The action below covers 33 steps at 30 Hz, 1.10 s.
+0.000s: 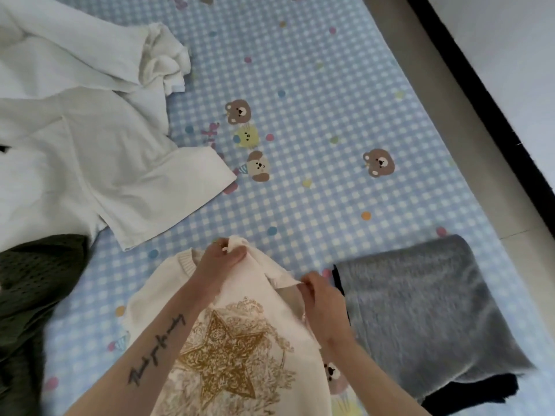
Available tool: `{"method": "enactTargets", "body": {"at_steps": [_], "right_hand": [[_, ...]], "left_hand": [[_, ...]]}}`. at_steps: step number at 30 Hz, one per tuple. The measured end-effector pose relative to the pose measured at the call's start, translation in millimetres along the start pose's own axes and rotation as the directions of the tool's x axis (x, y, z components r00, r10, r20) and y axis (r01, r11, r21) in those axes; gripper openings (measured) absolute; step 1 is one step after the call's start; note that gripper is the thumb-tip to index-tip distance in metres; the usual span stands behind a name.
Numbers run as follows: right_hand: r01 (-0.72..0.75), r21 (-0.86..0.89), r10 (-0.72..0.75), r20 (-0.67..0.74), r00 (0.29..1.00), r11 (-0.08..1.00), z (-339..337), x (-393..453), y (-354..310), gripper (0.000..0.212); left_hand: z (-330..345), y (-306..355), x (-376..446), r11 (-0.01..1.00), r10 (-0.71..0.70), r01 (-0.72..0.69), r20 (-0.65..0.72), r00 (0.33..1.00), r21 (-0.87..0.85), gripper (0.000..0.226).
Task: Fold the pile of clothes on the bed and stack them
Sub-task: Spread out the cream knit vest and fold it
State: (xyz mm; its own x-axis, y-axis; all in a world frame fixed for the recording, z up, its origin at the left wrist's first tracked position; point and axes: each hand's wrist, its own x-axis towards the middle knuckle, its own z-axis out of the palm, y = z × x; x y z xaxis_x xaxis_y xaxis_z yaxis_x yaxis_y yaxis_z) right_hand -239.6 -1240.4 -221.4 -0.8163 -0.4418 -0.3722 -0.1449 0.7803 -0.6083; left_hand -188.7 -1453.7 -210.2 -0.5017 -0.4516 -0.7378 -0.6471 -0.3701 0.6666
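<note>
At six o'clock in the view, on the blue checked bedsheet (330,115) with its bear prints, lies a cream top (240,340) bearing a gold star print. Both bare hands work at its upper end. The left hand (220,261) is clenched on a bunch of the cream fabric at the top of the garment, near the ribbed neckline, with the cloth poking out above the fingers. The right hand (319,295), at about four o'clock from the left one, pinches the edge of a cream sleeve between thumb and fingertips; the sleeve runs taut between the two hands. The body of the top lies below and between both forearms (the left forearm crosses over the star print's upper left).

At three o'clock from the right hand, just beside it, sits a folded grey garment (420,310), with a dark piece (480,391) showing under its lower edge. At ten o'clock, well apart from the hands, white clothes (90,130) lie loose and unfolded. At nine o'clock a dark green mesh garment (33,289) lies crumpled at the frame's edge.
</note>
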Motion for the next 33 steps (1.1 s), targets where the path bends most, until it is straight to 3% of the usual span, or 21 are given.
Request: {"method": "enactTargets", "body": {"at_steps": [3, 6, 9, 11, 13, 15, 18, 20, 22, 24, 26, 27, 28, 30, 31, 33], "right_hand": [[-0.178, -0.003, 0.176, -0.132, 0.975, 0.984, -15, 17, 7, 0.016], [-0.135, -0.094, 0.119, -0.164, 0.979, 0.986, -22, 21, 7, 0.016], [-0.105, -0.014, 0.105, 0.001, 0.994, 0.994, -10, 16, 0, 0.016], [-0.186, 0.071, 0.178, 0.112, 0.978, 0.98, -1, 13, -6, 0.021], [-0.216, 0.088, 0.202, 0.14, 0.969, 0.973, 5, 11, -11, 0.029], [-0.156, -0.018, 0.157, 0.158, 0.975, 0.988, 10, 4, -13, 0.034], [0.066, -0.158, -0.028, 0.235, 0.972, 0.985, 15, -10, -7, 0.023], [0.218, -0.26, -0.141, 0.286, 0.948, 0.94, 14, -18, -4, 0.02], [0.29, -0.361, -0.168, 0.333, 0.928, 0.886, 9, -19, -2, 0.025], [0.293, -0.411, -0.151, 0.343, 0.927, 0.863, -1, -17, 3, 0.026], [0.21, -0.371, -0.123, 0.245, 0.962, 0.904, -14, -16, 10, 0.022], [0.148, -0.342, -0.101, 0.153, 0.983, 0.928, -21, -16, 14, 0.019], [0.084, -0.311, -0.075, 0.043, 0.996, 0.947, -28, -18, 19, 0.017], [0.008, -0.268, -0.031, -0.08, 0.996, 0.963, -37, -24, 26, 0.015], [0.008, -0.263, -0.024, -0.059, 0.998, 0.965, -39, -27, 28, 0.014], [0.057, -0.242, -0.05, 0.035, 0.998, 0.968, -36, -31, 32, 0.012]], "left_hand": [[-1, 6, 9, 0.968, 0.142, -0.095, -0.193, 0.971, 0.232, 0.018], [9, 15, 16, 0.922, 0.209, -0.176, -0.062, 0.976, 0.344, 0.025], [17, 21, 22, 0.865, 0.244, -0.244, 0.057, 0.968, 0.438, 0.028], [17, 22, 22, 0.924, 0.193, -0.197, 0.045, 0.98, 0.327, 0.027], [14, 21, 19, 0.994, 0.084, -0.09, 0.081, 0.993, 0.069, 0.03], [9, 20, 19, 0.994, 0.005, 0.01, 0.134, 0.991, -0.111, 0.031], [4, 14, 19, 0.985, -0.04, 0.065, 0.155, 0.987, -0.159, 0.032], [4, 12, 20, 0.997, -0.01, 0.019, 0.132, 0.991, -0.072, 0.037], [7, 13, 21, 0.978, 0.095, -0.104, 0.058, 0.994, 0.181, 0.042], [10, 14, 22, 0.883, 0.202, -0.195, 0.029, 0.979, 0.427, 0.041], [15, 16, 21, 0.774, 0.257, -0.23, 0.039, 0.966, 0.59, 0.034], [18, 15, 20, 0.689, 0.294, -0.247, 0.049, 0.955, 0.682, 0.028], [21, 14, 18, 0.539, 0.348, -0.263, 0.073, 0.935, 0.8, 0.021], [30, 9, 15, 0.181, 0.496, -0.36, 0.231, 0.837, 0.915, 0.031], [37, 6, 14, 0.077, 0.546, -0.484, 0.369, 0.752, 0.872, 0.039], [53, 4, 10, -0.02, 0.487, -0.714, 0.631, 0.604, 0.7, 0.043]]}}
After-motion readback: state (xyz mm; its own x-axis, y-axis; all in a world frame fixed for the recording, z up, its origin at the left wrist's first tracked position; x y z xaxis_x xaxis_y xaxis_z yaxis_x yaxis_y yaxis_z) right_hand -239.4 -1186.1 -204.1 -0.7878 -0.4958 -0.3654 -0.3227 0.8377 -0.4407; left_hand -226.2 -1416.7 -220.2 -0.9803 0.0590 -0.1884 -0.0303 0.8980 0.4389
